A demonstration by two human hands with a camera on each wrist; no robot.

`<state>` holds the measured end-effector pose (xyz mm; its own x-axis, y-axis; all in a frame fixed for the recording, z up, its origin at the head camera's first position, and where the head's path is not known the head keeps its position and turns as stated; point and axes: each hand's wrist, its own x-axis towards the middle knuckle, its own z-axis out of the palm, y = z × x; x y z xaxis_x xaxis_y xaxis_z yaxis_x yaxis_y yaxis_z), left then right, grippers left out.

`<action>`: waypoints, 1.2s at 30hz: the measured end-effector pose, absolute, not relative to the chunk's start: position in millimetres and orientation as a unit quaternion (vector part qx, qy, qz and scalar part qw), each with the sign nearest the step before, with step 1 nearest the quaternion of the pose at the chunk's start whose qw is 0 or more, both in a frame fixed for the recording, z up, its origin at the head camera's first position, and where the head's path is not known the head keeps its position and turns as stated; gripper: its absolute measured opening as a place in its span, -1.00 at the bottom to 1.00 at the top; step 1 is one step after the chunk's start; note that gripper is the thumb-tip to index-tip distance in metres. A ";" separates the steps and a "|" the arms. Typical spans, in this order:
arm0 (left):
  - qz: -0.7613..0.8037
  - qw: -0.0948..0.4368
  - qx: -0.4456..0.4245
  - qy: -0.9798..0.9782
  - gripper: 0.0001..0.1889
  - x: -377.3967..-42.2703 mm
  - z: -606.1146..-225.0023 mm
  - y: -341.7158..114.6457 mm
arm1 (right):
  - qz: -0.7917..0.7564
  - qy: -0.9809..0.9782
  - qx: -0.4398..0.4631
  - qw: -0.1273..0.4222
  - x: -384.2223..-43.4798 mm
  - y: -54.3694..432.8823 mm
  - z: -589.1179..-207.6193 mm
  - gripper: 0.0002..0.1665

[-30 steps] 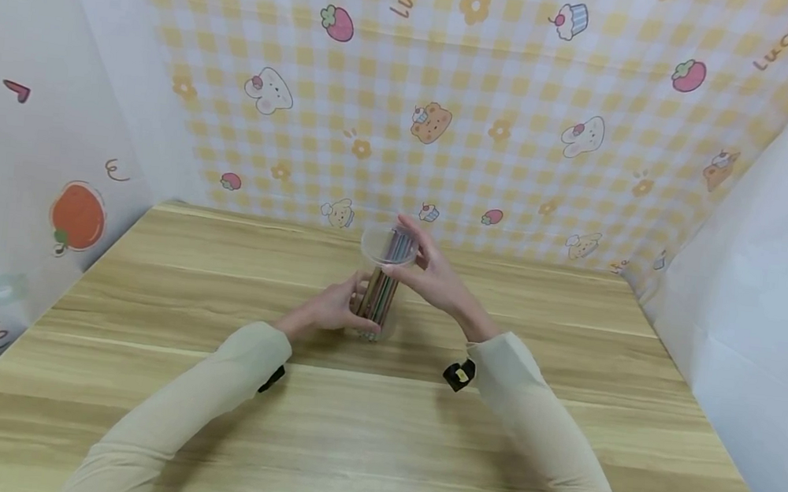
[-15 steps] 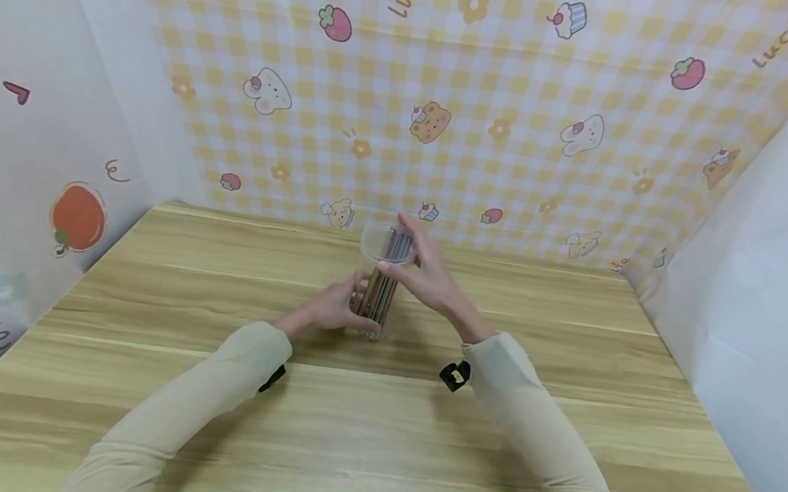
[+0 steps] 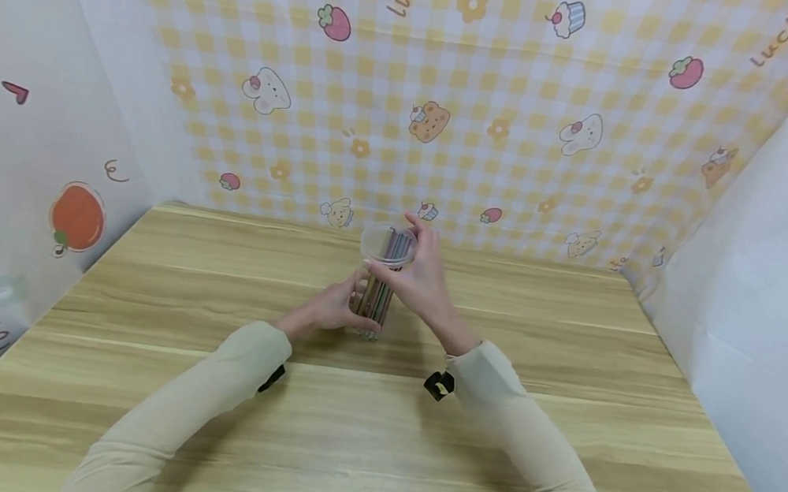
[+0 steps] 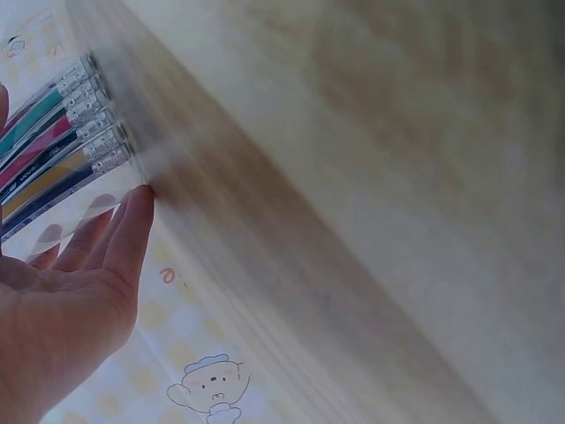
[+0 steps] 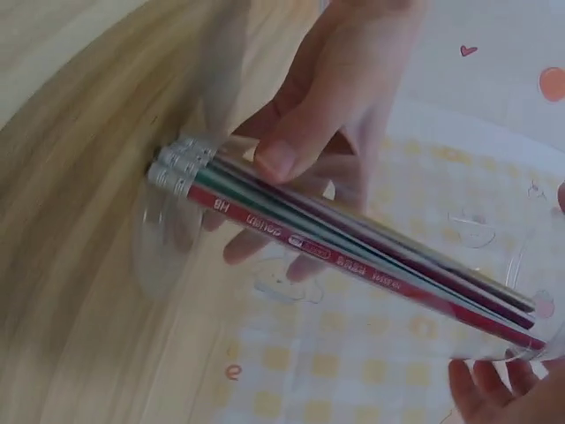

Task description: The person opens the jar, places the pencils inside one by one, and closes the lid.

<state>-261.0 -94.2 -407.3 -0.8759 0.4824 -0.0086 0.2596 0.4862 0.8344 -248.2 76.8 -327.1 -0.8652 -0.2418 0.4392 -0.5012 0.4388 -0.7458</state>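
Note:
A clear plastic cylinder (image 3: pixel 371 245) stands on the table with several pencils (image 3: pixel 376 301) leaning inside it. My left hand (image 3: pixel 331 307) grips its lower part from the left, the thumb across the front. Around the round top, my right hand (image 3: pixel 422 280) curls its thumb in front and fingers behind. In the right wrist view, the pencils (image 5: pixel 327 252) show red, green and dark bodies with silver ends at the base; right-hand fingers (image 5: pixel 494 389) are at the other end. The left wrist view shows the left hand (image 4: pixel 84 291) beside the pencils' silver ends (image 4: pixel 101 124).
The wood-grain table (image 3: pixel 361 441) spreads out on all sides of the cylinder. Close behind it rises a yellow checked cloth (image 3: pixel 488 152), with white sheets at the left (image 3: pixel 10 161) and right (image 3: pixel 755 273). A black wrist device (image 3: pixel 439 385) hangs under the right sleeve.
My right hand has turned around the cylinder's top, its thumb sliding left along the rim and its wrist moving left and slightly toward me. The left hand and the cylinder have stayed in place.

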 end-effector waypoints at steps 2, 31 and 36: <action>0.459 0.123 0.217 0.852 0.00 -261.1 -406.7 -94.1 | 0.472 -0.840 0.231 0.135 -249.0 77.4 -327.6 0.09; 0.444 0.123 0.201 0.864 -0.04 -260.6 -407.7 -92.2 | 0.557 -0.767 0.319 0.004 -246.5 96.5 -321.1 -0.09; 0.444 0.122 0.199 0.865 -0.06 -260.4 -406.3 -92.1 | 0.543 -0.787 0.292 0.038 -240.8 95.5 -313.2 -0.08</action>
<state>-260.4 -92.1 -406.3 -0.8909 0.4529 -0.0342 0.2365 0.5268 0.8165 -240.8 95.5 -313.2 -0.8266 -0.4177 0.3771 -0.5009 0.2409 -0.8313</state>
